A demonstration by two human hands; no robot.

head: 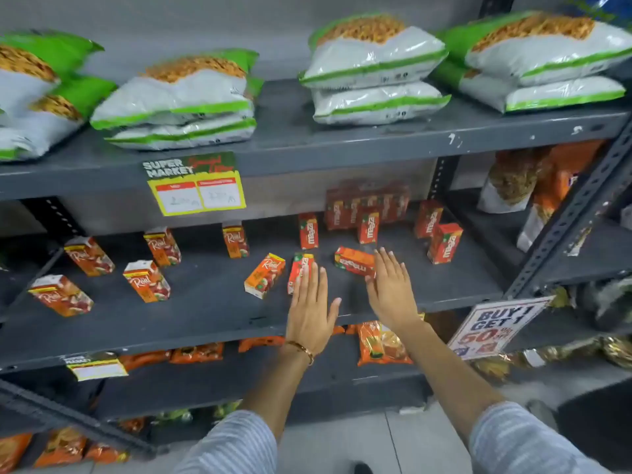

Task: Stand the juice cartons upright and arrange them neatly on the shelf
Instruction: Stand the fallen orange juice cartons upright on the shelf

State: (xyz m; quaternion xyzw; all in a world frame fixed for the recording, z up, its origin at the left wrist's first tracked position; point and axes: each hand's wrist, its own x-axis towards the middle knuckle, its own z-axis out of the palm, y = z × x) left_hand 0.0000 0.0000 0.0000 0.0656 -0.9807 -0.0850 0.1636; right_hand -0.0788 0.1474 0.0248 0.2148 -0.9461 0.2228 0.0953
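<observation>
Small juice cartons are scattered over the grey middle shelf (pixel 212 313). Three lie flat near its middle: a Real carton (pixel 264 275), a red Maaza carton (pixel 298 268) and another Maaza carton (pixel 354 261). My left hand (pixel 309 309) is open, its fingertips over the lower end of the middle fallen carton. My right hand (pixel 390 289) is open, fingertips at the right end of the other fallen Maaza carton. Upright Maaza cartons (pixel 367 205) stand at the back right. Several Real cartons (pixel 147 280) stand on the left half.
White and green snack bags (pixel 376 70) are stacked on the shelf above. A yellow price tag (pixel 196 191) hangs from that shelf's edge. A slanted steel post (pixel 574 206) and a sale sign (pixel 496 325) are at the right. Orange packets (pixel 381 343) fill the lower shelf.
</observation>
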